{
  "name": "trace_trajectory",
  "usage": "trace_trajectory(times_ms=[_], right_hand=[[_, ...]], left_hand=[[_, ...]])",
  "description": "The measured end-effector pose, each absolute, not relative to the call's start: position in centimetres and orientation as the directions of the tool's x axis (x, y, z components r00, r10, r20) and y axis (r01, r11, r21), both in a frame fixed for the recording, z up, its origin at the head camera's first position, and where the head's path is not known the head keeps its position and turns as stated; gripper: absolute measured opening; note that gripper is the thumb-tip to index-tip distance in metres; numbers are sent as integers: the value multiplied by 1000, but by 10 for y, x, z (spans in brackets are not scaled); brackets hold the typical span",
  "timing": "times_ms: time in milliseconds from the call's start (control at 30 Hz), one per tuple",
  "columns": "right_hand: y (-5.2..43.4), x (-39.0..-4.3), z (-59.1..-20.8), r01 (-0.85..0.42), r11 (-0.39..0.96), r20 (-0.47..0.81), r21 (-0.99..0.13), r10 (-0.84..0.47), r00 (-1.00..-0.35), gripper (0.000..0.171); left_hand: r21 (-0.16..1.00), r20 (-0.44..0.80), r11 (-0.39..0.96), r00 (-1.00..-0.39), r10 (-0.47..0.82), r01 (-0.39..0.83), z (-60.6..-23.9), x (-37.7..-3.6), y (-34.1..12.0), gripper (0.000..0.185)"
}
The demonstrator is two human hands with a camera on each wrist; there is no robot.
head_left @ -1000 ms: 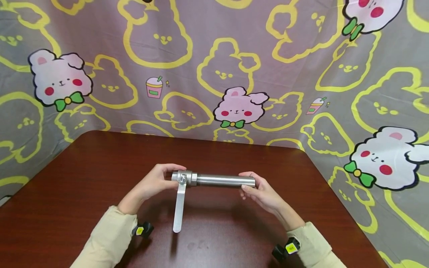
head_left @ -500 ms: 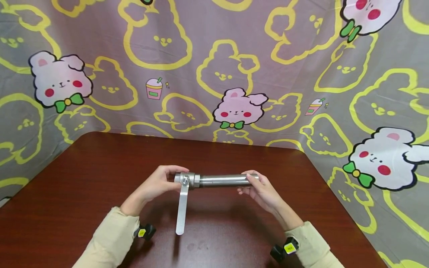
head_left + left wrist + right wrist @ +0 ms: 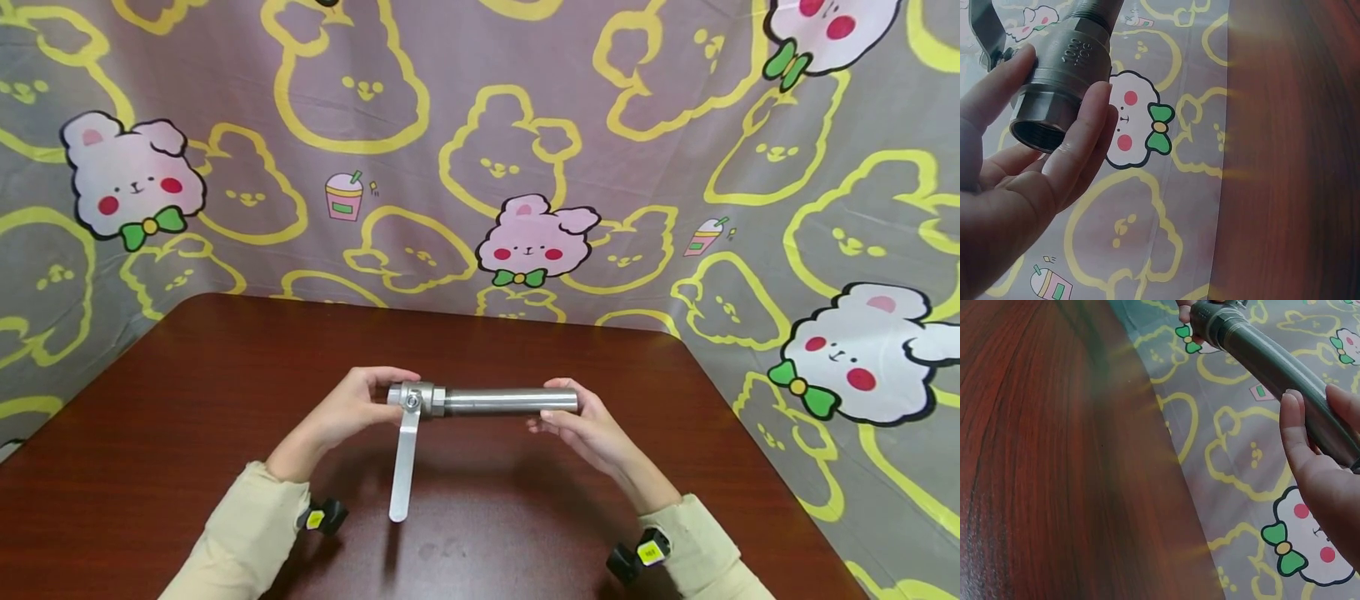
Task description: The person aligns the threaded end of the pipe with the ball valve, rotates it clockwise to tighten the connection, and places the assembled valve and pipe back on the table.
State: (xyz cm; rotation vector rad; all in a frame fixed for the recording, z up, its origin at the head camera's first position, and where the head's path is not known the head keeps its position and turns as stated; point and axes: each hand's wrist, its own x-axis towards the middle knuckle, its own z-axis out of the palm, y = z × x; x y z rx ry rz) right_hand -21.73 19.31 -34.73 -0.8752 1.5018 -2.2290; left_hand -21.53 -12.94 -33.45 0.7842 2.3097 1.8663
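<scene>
From where I stand, a steel valve [image 3: 426, 398] and a pipe [image 3: 495, 402] are joined end to end, held up over the counter [image 3: 480, 350] by what looks like a small gap. The left grip [image 3: 343, 410] clasps the valve from nine o'clock, thumb on the near side and fingers beyond, with the long lever [image 3: 403, 471] pointing towards six. The right grip [image 3: 588, 429] pinches the pipe's free end, out at three o'clock from the valve. The left wrist view shows some thread [image 3: 1091, 15] at the joint, so I'd judge the step in hand to be screwing the two together or apart; I can't tell which. Either way, the next move seems to call for a firm left hold while the right rolls the pipe, keeping both in line.
</scene>
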Motion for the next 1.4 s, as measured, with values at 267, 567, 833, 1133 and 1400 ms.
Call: trace_trajectory(times_ms=[267, 567, 833, 1133, 1400], right_hand=[[193, -219, -348, -151, -319, 298, -936, -485, -822, 24], [191, -219, -347, -182, -230, 270, -956, -452, -850, 15], [192, -218, -347, -183, -200, 263, -963, -529, -807, 18], [203, -220, -343, -143, -261, 287, -955, -684, -670, 33], [204, -223, -346, -159, -285, 317, -945, -686, -655, 29]], left_hand=[[927, 266, 136, -869, 417, 349, -335, -215, -130, 40], [940, 252, 108, -870, 424, 324, -337, -216, -128, 39], [935, 256, 123, -872, 417, 333, -335, -216, -130, 41], [931, 263, 129, -874, 409, 340, -333, -218, -133, 41], [944, 248, 96, -870, 427, 316, -336, -216, -132, 40]])
